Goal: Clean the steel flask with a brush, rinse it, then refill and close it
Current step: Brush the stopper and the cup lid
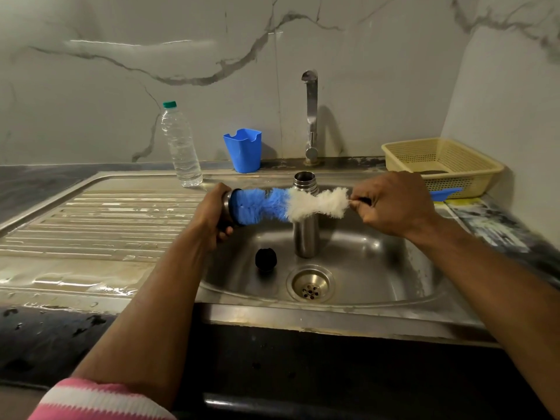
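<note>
Closest to the camera is a pink and white striped sleeve (100,398) at the bottom left, pushed up on the left forearm, which reaches up and forward over the front edge of the sink (333,316). The left hand (212,216) has its fingers wrapped around a small steel cap or cup (226,204), held sideways with its mouth facing right, just above the basin's left edge. The blue end of the brush (291,204) is pushed into that mouth, and the brush lies roughly level across the basin, blue bristles on the left, white on the right. The right hand (394,204) comes in from the right side with the wrist bent, fingers curled tight on the brush's thin handle. The steel flask (306,234) stands upright and uncapped in the basin, toward its back, right behind the brush, so its neck is partly hidden. A black stopper (265,259) sits on the basin floor near the drain (310,287). Along the back edge: a clear water bottle (181,147), a blue holder (243,150), the tap (311,116), and a cream basket (442,165) at the back right corner.
</note>
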